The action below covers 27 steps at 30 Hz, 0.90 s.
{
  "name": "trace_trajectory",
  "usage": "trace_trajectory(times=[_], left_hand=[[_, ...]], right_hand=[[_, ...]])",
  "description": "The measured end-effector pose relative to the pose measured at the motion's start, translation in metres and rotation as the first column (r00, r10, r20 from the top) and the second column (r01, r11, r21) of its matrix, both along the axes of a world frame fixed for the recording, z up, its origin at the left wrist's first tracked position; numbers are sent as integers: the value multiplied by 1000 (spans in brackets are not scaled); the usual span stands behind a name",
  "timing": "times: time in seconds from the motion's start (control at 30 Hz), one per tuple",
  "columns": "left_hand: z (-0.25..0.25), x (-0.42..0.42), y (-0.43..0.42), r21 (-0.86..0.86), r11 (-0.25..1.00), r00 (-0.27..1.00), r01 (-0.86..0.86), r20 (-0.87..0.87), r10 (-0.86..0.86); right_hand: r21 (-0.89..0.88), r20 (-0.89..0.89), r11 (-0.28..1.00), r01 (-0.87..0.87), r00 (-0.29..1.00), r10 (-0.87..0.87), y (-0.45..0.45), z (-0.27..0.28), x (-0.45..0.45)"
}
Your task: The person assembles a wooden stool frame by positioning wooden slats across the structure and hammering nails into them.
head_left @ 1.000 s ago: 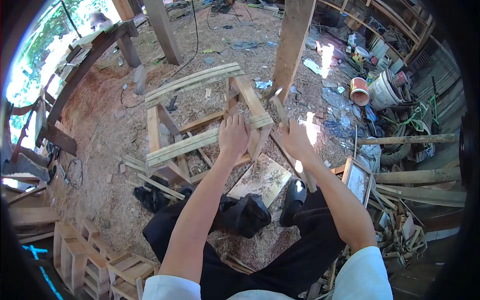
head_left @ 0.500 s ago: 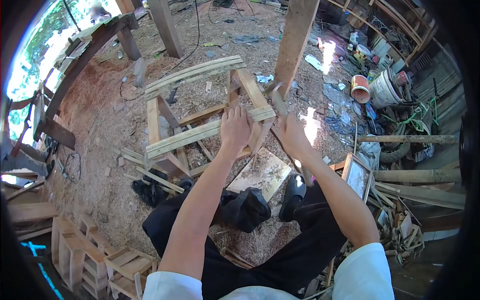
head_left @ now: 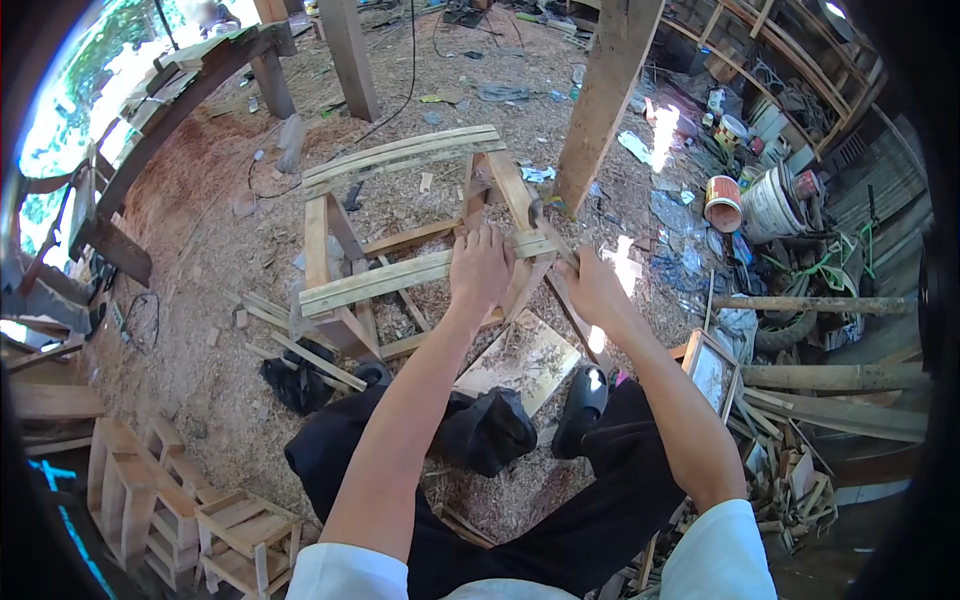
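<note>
In front of me stands a wooden frame [head_left: 330,240] with legs and crosspieces, like an unfinished stool or bench. My left hand [head_left: 482,265] is closed over its near top rail [head_left: 390,277], right of the middle, with the fingers over the far edge. My right hand [head_left: 594,290] grips a hammer [head_left: 562,243] by its handle. The hammer's head is by the right end of that rail, near the corner with the side piece [head_left: 512,190]. Whether the head touches the wood I cannot tell. No nail can be made out.
A wooden post [head_left: 600,120] rises just behind the frame's right corner. Buckets [head_left: 722,203] and poles [head_left: 820,376] lie at right, above wood scraps [head_left: 800,475]. Small wooden stools [head_left: 250,530] stand lower left. A flat board [head_left: 535,350] lies near my feet. Another person sits far upper left.
The hammer's head has come down toward the right end of the near rail, and my right hand has lowered slightly. My left hand keeps its hold on the rail. The view has shifted a little.
</note>
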<state>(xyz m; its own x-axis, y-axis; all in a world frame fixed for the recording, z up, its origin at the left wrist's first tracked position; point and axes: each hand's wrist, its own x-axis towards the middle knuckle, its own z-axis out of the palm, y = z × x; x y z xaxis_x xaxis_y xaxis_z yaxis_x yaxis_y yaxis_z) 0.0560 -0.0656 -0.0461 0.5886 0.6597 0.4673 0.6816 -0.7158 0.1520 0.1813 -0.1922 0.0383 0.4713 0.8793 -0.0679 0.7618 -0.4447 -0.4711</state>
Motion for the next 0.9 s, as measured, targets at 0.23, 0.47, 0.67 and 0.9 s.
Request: trace_trajectory(times=[0.23, 0.47, 0.67, 0.9], left_hand=[[-8, 0, 3, 55, 998, 999, 4, 50, -7], [-1, -3, -1, -42, 999, 1000, 13, 13, -12], [-11, -2, 4, 127, 992, 999, -5, 44, -1], [-6, -3, 3, 15, 1000, 1000, -3, 20, 3]], right_hand=[[226, -43, 963, -148, 986, 162, -7, -9, -19], [62, -77, 990, -128, 988, 133, -10, -18, -19], [107, -67, 990, -94, 993, 101, -10, -6, -24], [163, -123, 985, -61, 989, 81, -12, -3, -30]])
